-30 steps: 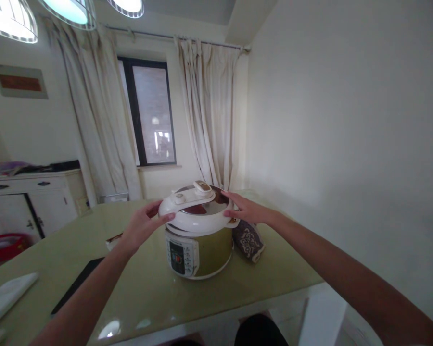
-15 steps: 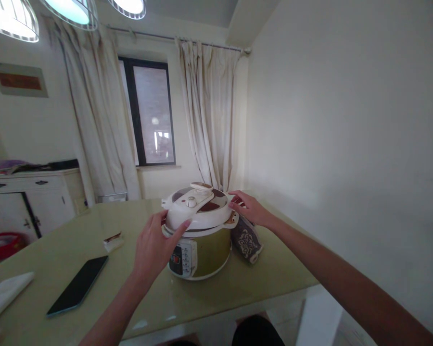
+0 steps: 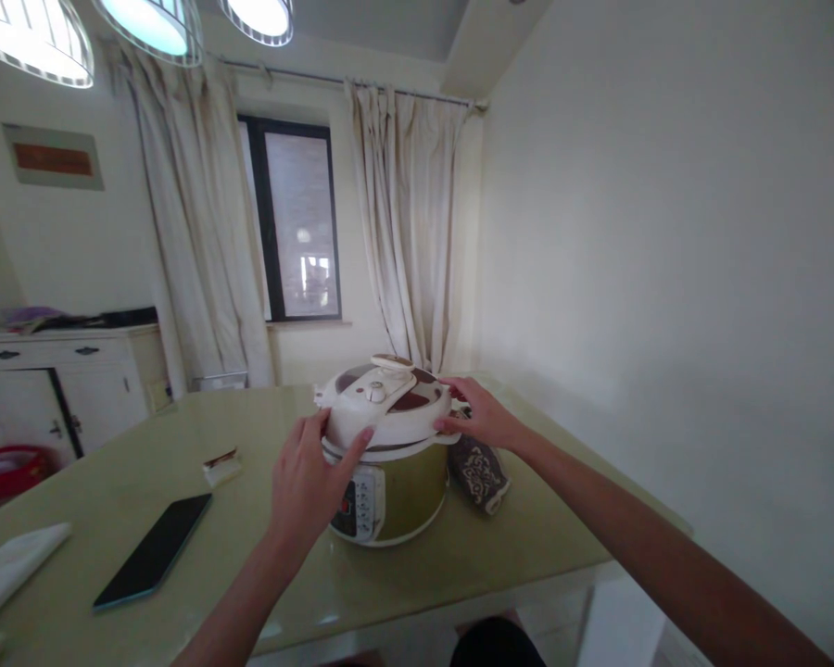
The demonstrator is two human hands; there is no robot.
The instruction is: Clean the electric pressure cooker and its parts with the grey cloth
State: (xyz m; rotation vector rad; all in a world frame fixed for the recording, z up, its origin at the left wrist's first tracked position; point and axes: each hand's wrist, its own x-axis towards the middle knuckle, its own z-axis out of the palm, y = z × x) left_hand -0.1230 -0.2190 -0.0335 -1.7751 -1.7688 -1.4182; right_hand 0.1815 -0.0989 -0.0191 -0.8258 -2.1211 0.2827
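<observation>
An olive-green electric pressure cooker (image 3: 403, 491) with a white control panel stands on the pale green table (image 3: 250, 565). Its white and brown lid (image 3: 389, 408) sits on top, turned a little askew. My left hand (image 3: 312, 482) grips the lid's near left rim, fingers curled over the edge. My right hand (image 3: 476, 412) holds the lid's right rim from the far side, thumb under the edge.
A dark patterned cloth (image 3: 479, 472) lies right of the cooker. A black phone (image 3: 154, 551) and a small wrapped item (image 3: 221, 466) lie on the left of the table, a white object (image 3: 14, 574) at the left edge. A white cabinet (image 3: 62, 389) stands behind.
The lid has been turned on the cooker: its handle bar swung round. My left hand slid from the far left rim to the near front rim. My right hand stayed on the right rim.
</observation>
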